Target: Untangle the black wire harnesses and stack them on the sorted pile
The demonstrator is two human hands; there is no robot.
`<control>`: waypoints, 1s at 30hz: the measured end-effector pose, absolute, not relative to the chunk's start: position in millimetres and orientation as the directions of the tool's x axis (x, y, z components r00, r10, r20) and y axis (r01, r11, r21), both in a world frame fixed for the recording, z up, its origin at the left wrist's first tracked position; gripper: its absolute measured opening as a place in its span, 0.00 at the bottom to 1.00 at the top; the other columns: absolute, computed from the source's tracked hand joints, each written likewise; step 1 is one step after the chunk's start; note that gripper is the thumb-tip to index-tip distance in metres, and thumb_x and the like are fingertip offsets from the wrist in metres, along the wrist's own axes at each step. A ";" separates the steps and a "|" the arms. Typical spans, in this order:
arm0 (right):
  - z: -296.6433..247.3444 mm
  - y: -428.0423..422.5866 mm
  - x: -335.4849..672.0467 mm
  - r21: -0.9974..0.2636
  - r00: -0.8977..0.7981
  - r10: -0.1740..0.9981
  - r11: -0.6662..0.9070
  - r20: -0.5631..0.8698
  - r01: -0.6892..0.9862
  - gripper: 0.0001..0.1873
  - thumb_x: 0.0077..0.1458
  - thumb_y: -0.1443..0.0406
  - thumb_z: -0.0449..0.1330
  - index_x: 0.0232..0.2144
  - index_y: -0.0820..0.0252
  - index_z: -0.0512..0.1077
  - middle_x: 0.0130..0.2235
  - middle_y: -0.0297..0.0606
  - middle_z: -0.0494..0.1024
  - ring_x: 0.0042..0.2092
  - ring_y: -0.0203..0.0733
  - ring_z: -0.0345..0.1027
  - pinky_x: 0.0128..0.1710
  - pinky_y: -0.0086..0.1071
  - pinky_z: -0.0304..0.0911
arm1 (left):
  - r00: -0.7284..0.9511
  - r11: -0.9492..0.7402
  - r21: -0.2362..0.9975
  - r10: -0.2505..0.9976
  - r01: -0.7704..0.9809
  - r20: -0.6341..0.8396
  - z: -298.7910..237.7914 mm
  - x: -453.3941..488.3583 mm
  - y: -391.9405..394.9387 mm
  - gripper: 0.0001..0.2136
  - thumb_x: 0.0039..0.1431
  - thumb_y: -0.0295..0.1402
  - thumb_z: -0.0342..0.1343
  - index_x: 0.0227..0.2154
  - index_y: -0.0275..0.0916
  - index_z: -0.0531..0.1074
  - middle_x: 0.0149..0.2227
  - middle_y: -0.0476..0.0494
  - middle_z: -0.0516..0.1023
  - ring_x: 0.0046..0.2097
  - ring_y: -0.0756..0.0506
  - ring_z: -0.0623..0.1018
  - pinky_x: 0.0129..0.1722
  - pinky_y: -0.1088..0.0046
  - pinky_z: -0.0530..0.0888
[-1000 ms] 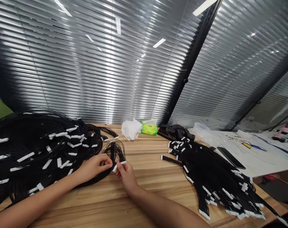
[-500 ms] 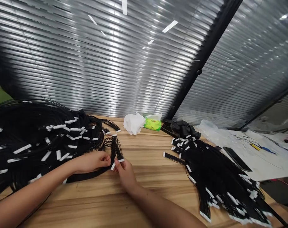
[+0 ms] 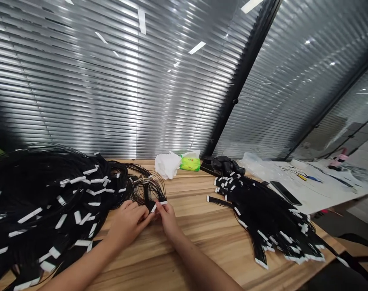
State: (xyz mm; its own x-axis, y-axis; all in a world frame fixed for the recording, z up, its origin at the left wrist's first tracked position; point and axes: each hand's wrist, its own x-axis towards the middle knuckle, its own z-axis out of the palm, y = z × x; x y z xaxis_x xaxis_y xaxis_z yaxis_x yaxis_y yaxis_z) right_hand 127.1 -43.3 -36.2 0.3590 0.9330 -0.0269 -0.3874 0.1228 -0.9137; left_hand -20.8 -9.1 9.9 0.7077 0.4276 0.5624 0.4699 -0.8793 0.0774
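My left hand and my right hand meet at the front of the wooden table. Between them is a small bunch of thin black wires, fanning upward in loops. My right fingers pinch a white tab at the bunch's lower end. My left fingers close on the wires beside it, and their exact grip is partly hidden. A large heap of black wires with white tabs lies under and beyond my left forearm.
A second heap of white-tabbed black wires lies to the right. Crumpled tissue, a green packet and a black object stand at the back. A phone rests on a white sheet. Window blinds rise behind.
My left hand has moved closer to my right hand, and the wire bunch fans wider. The view has shifted, so the table and heaps sit differently in the frame.
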 end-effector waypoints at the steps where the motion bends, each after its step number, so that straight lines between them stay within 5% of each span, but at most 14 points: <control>1: -36.0 -40.8 129.0 -0.904 0.366 0.930 0.131 -0.029 -0.407 0.28 0.36 0.43 0.67 0.27 0.61 0.72 0.20 0.29 0.69 0.21 0.33 0.59 0.22 0.27 0.55 | 0.719 -0.901 0.077 0.389 0.426 0.576 8.5 -21.5 -9.4 0.13 0.65 0.34 0.49 0.24 0.39 0.67 0.22 0.50 0.70 0.27 0.48 0.69 0.37 0.68 0.64; 6: -40.3 -35.5 134.2 -0.871 0.376 0.926 0.147 -0.046 -0.469 0.25 0.37 0.46 0.68 0.26 0.60 0.71 0.21 0.30 0.70 0.22 0.33 0.61 0.24 0.28 0.56 | 0.793 -0.967 0.102 0.249 0.232 0.556 -6.7 -15.1 -18.2 0.06 0.64 0.32 0.49 0.36 0.40 0.71 0.30 0.46 0.79 0.31 0.46 0.76 0.32 0.70 0.66; 11: -41.7 -36.1 135.6 -0.868 0.365 0.930 0.148 -0.042 -0.475 0.25 0.36 0.47 0.69 0.27 0.59 0.71 0.21 0.29 0.70 0.23 0.33 0.62 0.24 0.27 0.57 | 0.835 -0.959 0.164 0.282 0.232 0.472 -12.5 -12.1 -20.0 0.08 0.65 0.33 0.46 0.39 0.40 0.70 0.34 0.45 0.80 0.33 0.46 0.78 0.32 0.71 0.67; 16: -39.0 -39.9 137.5 -0.873 0.321 0.947 0.150 -0.009 -0.465 0.24 0.37 0.47 0.69 0.27 0.61 0.73 0.21 0.30 0.71 0.22 0.33 0.61 0.23 0.27 0.56 | 0.804 -0.913 0.182 0.409 0.366 0.432 -9.4 -21.1 -12.1 0.15 0.68 0.35 0.40 0.31 0.41 0.70 0.29 0.47 0.78 0.30 0.47 0.76 0.29 0.72 0.64; 22: -39.2 -42.1 138.5 -0.877 0.313 0.950 0.150 0.000 -0.456 0.24 0.38 0.47 0.69 0.28 0.60 0.74 0.20 0.30 0.70 0.22 0.33 0.61 0.23 0.27 0.55 | 0.708 -0.826 0.302 0.564 0.476 0.425 -7.1 -26.7 -6.0 0.15 0.61 0.45 0.50 0.27 0.41 0.72 0.22 0.51 0.74 0.26 0.48 0.72 0.27 0.73 0.61; 30: -39.0 -44.0 137.8 -0.900 0.299 0.954 0.151 0.025 -0.408 0.24 0.37 0.46 0.69 0.24 0.61 0.73 0.19 0.31 0.71 0.21 0.32 0.60 0.22 0.27 0.54 | 0.529 -0.621 0.505 0.781 0.599 0.333 2.6 -26.0 -1.8 0.15 0.62 0.46 0.44 0.44 0.45 0.68 0.25 0.55 0.72 0.25 0.48 0.72 0.27 0.75 0.62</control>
State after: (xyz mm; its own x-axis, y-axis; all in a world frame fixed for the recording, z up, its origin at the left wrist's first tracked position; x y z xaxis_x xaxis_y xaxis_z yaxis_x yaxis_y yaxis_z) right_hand 137.8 -44.0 -39.0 0.2988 0.9540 0.0252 -0.4077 0.1514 -0.9005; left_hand -26.0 -1.8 2.6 0.5290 0.7808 0.3325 0.5994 -0.6211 0.5049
